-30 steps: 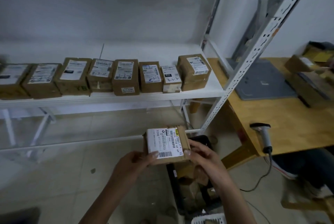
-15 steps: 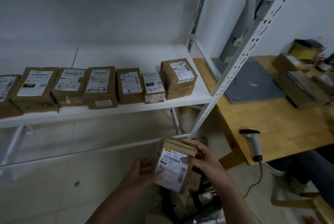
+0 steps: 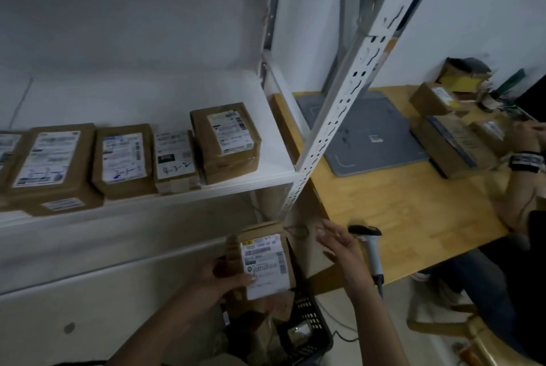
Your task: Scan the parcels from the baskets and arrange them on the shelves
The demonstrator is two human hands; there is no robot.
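My left hand (image 3: 227, 278) grips a small brown cardboard parcel with a white printed label (image 3: 266, 259). The thumb lies across the label's lower part and the label faces me. The parcel is held above a black perforated plastic basket (image 3: 313, 327), below the white metal shelf (image 3: 266, 176). My right hand (image 3: 339, 250) is off the parcel. Its fingers are straight and spread and it holds nothing. It is just beside the grey handheld barcode scanner (image 3: 369, 247) at the edge of the light wooden table (image 3: 413, 203). A row of labelled brown boxes (image 3: 124, 158) sits on the shelf.
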